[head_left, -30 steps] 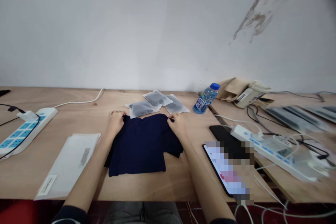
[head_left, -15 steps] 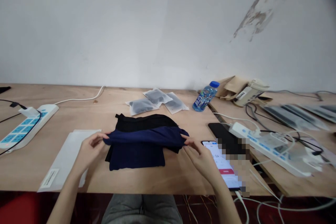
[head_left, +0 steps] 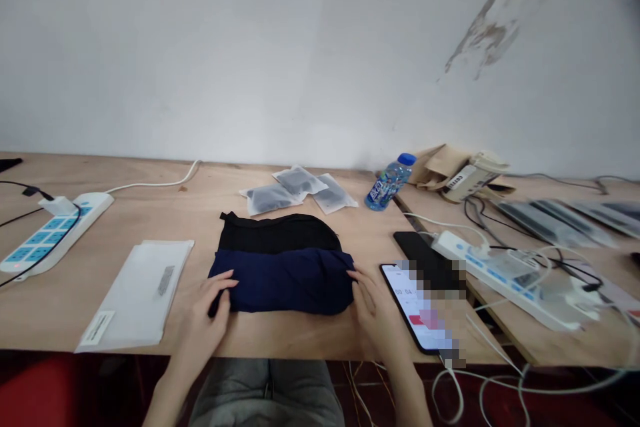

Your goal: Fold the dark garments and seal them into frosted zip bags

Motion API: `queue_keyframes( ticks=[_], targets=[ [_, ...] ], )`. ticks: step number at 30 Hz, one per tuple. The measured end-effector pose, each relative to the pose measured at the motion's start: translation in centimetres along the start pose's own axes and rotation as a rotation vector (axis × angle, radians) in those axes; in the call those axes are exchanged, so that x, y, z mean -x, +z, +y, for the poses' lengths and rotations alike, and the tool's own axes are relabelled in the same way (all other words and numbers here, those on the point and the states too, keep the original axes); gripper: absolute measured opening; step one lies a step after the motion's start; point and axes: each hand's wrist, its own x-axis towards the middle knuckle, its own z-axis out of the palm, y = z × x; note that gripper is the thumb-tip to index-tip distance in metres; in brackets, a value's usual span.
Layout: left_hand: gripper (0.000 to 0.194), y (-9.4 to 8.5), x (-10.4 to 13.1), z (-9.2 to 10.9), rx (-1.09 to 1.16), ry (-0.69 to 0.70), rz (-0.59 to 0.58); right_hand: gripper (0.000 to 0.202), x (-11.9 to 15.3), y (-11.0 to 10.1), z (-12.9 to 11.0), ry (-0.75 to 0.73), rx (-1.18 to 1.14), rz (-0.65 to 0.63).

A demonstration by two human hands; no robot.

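A folded navy blue cloth [head_left: 285, 283] lies on the wooden table in front of me, over a black cloth [head_left: 277, 233] that shows along its far side. My left hand [head_left: 213, 307] is at the left edge, fingertips resting on the navy fabric and thumb apart from them. A dark bit of fabric shows in the gap between thumb and fingers. At the opposite edge, my right hand [head_left: 373, 297] touches the side of the cloth with its fingertips, thumb spread below. Neither hand visibly lifts the fabric.
Flat translucent bags [head_left: 137, 293] with labels lie left. Behind the cloth are several small packets [head_left: 300, 180] and a blue-capped bottle [head_left: 387, 183]. A lit phone [head_left: 415, 310], a black device [head_left: 425, 260] and a power strip [head_left: 505, 280] with cables sit right; another power strip [head_left: 55, 237] stands left.
The raised navy flap has come down toward me and now lies flat. Both hands have moved nearer with it. The view has shifted slightly, and the translucent bags now show more fully.
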Motion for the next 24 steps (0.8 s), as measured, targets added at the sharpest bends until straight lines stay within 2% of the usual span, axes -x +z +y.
queue_keyframes(
  ticks=[4, 7, 10, 12, 15, 19, 21, 24],
  targets=[
    [0.028, 5.0, -1.8, 4.6, 0.087, 0.141, -0.180, 0.041, -3.3, 1.4, 1.7, -0.048, 0.113, -0.060],
    [0.031, 9.4, -2.7, 7.8, 0.067, 0.231, -0.321, 0.034, -5.0, 2.3, 3.5, -0.081, 0.164, -0.089],
    [0.035, 13.1, -4.0, 9.8, -0.020, 0.204, -0.356, 0.022, -5.7, 2.5, 4.4, -0.132, 0.146, -0.082],
    [0.036, 14.5, -4.8, 10.4, -0.082, 0.129, -0.354, 0.020, -5.7, 2.0, 4.1, -0.114, 0.105, -0.062],
    [0.036, 14.8, -5.9, 10.9, -0.039, 0.024, -0.378, 0.021, -5.3, 1.0, 2.5, -0.009, 0.061, -0.076],
    [0.045, 13.1, -6.8, 11.0, 0.082, -0.029, -0.423, 0.023, -4.6, 0.4, -1.7, 0.048, 0.035, -0.063],
    [0.053, 12.1, -7.4, 10.6, 0.148, -0.072, -0.428, 0.021, -4.3, 1.1, -4.3, 0.066, -0.050, -0.035],
    [0.059, 10.7, -8.6, 9.3, 0.379, -0.258, -0.483, 0.021, -3.9, 3.4, -7.9, 0.136, -0.364, -0.016]
  ],
)
